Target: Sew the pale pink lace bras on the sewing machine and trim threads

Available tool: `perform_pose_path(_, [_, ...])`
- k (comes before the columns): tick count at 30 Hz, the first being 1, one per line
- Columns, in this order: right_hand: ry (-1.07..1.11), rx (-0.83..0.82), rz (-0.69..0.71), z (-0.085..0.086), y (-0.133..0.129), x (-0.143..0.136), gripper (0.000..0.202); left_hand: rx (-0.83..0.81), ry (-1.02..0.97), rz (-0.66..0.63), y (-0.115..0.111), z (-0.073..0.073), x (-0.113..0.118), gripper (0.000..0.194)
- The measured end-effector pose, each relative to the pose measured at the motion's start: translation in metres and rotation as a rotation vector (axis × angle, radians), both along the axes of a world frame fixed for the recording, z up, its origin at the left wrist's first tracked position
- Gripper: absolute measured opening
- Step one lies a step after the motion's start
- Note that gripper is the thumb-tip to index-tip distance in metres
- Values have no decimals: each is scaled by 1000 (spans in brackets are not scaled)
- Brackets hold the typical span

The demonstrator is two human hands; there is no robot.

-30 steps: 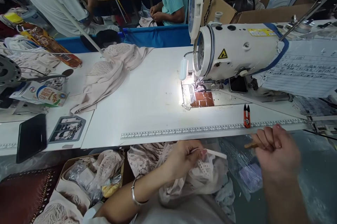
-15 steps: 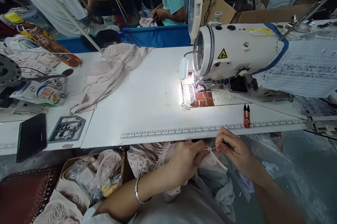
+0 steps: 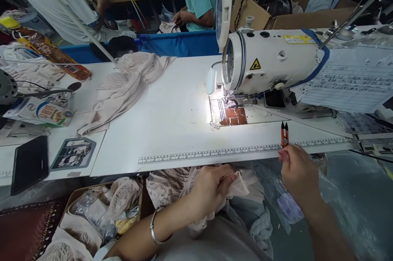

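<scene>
My left hand, a silver bangle on its wrist, pinches the corner of a pale pink lace garment that hangs over my lap below the table edge. A small flap of the cloth sticks out past the fingertips. My right hand is at the table's front edge, with curled fingers closed at the handle end of red thread snips. The snips lie across the printed ruler strip, blades pointing away from me; the fingers partly cover their near end.
A white sewing machine with its lamp lit stands behind the snips. Another pale garment lies on the table at left, near a drink bottle and a phone. Below sits a box of lace pieces. Other people work beyond.
My right hand has left the cloth and moved right and up to the thread snips. My left hand still holds the lace garment, its corner now hanging loose.
</scene>
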State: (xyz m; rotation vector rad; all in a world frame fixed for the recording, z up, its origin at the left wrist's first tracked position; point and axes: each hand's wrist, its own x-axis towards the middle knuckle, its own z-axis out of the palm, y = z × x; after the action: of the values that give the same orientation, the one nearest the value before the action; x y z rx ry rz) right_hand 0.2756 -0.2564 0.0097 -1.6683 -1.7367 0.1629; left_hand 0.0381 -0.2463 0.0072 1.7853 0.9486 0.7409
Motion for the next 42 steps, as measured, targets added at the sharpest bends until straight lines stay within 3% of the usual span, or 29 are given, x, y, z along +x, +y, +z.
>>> perform_pose_path(5, [164,-216,333,11,-20,-29,42,40,91,66,-3,0,6,26])
perform_pose_path(9, [146,-85,171,13,-23,-41,28,-151,-15,5,1,1,2,27])
perform_pose_path(12, [290,-80,174,12,-17,-36,29,-333,-159,-36,7,2,-2,31])
perform_pose_path(19, [427,-193,339,14,-16,-42,31,-246,-209,28,7,2,10,15])
perform_pose_path(22, [372,-194,322,14,-18,-42,29,-335,-273,18,6,3,16,22])
perform_pose_path(25, [214,-93,249,14,-21,-36,17,-529,-339,21,8,4,16,39])
perform_pose_path(29, [-202,83,397,13,-23,-30,50,-631,-392,-2,11,4,14,49])
perform_pose_path(33, [-459,132,418,11,-23,-30,57,-646,-384,1,10,3,14,49])
perform_pose_path(42, [-436,59,435,16,-24,-31,52,-643,-363,-10,11,2,13,48])
